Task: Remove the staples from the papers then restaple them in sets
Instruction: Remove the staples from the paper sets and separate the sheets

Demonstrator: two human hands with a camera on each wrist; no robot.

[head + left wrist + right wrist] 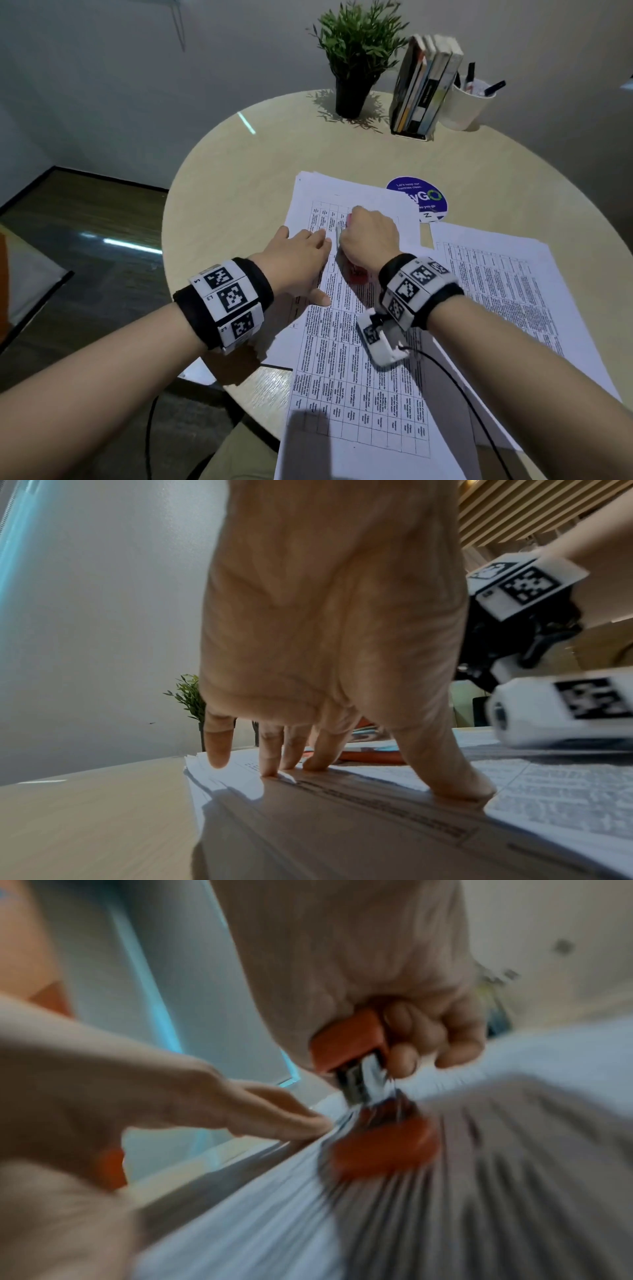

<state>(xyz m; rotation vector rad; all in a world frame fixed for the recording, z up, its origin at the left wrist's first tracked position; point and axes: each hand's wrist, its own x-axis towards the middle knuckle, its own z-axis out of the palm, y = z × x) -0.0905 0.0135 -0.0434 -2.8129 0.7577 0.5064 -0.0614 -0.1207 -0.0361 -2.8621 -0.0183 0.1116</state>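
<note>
Orange plastic shows inside the curled right hand [404,993]: it grips a staple remover [352,1047] with its metal claws down on the papers [346,342] at frame centre of the head view. Just left of it, the left hand [298,260] lies flat, fingers [270,748] straight, pressing the same stack. A second stack [507,274] lies to the right on the desk [239,178]. A plant [356,51] and books [424,85] stand at the upper right.
</note>
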